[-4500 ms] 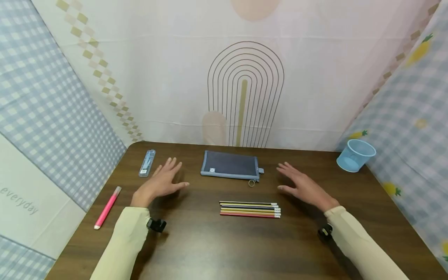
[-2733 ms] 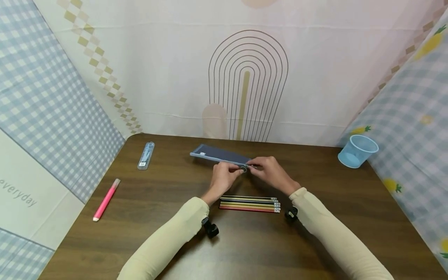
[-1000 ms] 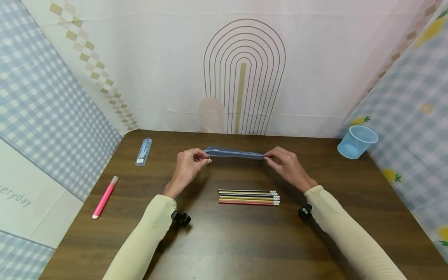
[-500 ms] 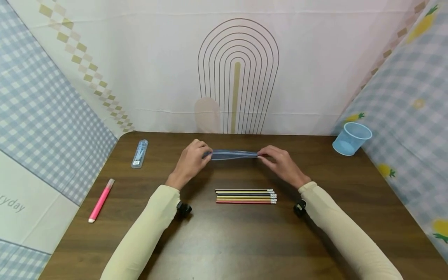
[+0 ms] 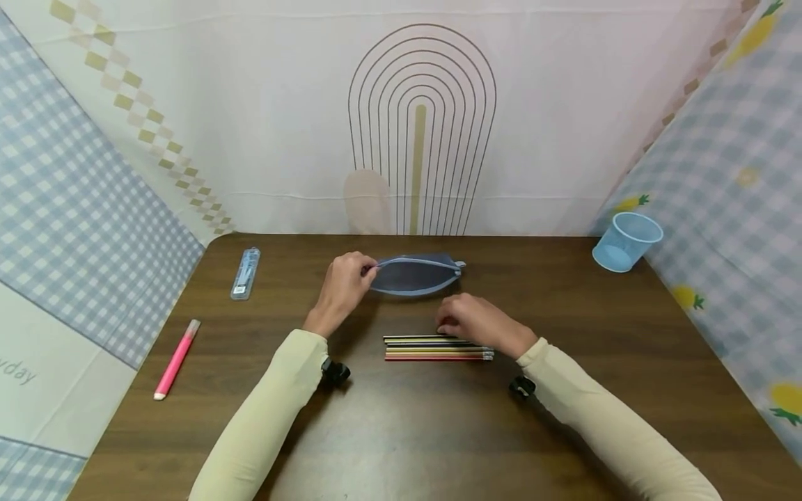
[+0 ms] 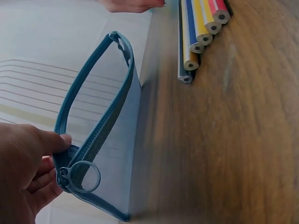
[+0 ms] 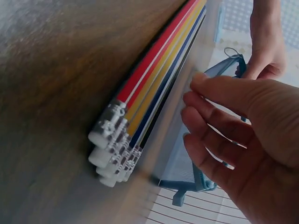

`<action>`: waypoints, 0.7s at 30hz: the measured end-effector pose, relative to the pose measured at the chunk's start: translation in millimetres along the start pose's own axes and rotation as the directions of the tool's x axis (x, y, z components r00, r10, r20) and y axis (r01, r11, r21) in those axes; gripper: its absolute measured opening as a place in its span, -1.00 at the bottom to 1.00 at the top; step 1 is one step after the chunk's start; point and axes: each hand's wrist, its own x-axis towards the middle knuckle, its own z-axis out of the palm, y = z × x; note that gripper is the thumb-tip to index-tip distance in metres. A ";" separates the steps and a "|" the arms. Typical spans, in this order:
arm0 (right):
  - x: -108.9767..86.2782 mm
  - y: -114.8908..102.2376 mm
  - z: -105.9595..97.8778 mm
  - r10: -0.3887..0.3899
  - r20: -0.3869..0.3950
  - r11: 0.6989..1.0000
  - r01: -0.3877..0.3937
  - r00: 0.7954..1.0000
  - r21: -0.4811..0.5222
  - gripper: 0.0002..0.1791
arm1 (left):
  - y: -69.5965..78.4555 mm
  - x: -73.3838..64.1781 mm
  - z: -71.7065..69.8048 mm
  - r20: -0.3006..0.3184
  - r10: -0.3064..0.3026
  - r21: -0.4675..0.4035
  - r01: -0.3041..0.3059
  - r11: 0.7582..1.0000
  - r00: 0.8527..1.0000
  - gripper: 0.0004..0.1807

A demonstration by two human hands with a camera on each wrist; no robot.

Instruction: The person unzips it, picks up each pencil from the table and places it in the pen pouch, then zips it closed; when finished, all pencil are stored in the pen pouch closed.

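My left hand (image 5: 341, 285) pinches the left end of a blue mesh zip pouch (image 5: 413, 277), at the zipper-pull end. In the left wrist view the pouch mouth gapes wide, and a blue pull ring (image 6: 99, 177) hangs by my fingers. My right hand (image 5: 482, 321) hovers at the far side of a row of several striped pencils (image 5: 413, 349), overlapping their eraser ends in the head view. From the right wrist, its fingers look loosely bent, with nothing between them. White erasers (image 7: 105, 156) cap the pencils, which lie side by side on the table.
A pink marker (image 5: 175, 362) lies on the left of the brown table (image 5: 401, 431). Behind it is a slim clear-blue case (image 5: 246, 273). A light-blue mesh bin (image 5: 626, 241) stands at the back right. Patterned cloth hangs behind and on both sides.
Both hands took hold of the flat pouch and unzipped it, the left hand moving leftward. Since half a second ago, my right hand has left the pouch for the pencils, and the mouth gapes wider.
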 end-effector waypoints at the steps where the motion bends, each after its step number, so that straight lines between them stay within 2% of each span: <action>1: 1.4 0.3 0.8 0.006 0.015 1.000 -0.006 1.000 0.007 -0.94 | 0.0 -0.3 -0.1 0.008 -0.005 -0.003 0.005 1.000 1.000 -0.88; 7: 6.9 0.7 4.7 0.009 0.065 1.000 -0.009 0.998 0.005 -0.96 | -0.1 -2.1 -0.1 0.021 -0.017 -0.012 0.017 1.000 1.000 -0.87; 13: 11.0 -1.0 8.4 0.007 0.069 0.998 -0.002 0.998 -0.069 -0.93 | 0.6 -2.6 -0.5 0.025 -0.027 -0.013 0.028 1.000 0.999 -0.86; 18: 17.2 0.1 8.4 -0.051 0.056 0.982 0.060 0.997 -0.178 -0.94 | -1.1 -1.2 -0.4 0.015 -0.033 -0.011 0.033 0.999 0.999 -0.87; 21: 17.6 3.0 3.7 -0.087 0.041 0.977 0.094 0.995 -0.192 -0.93 | -1.8 0.9 -0.8 0.016 -0.029 -0.006 0.029 1.000 0.999 -0.87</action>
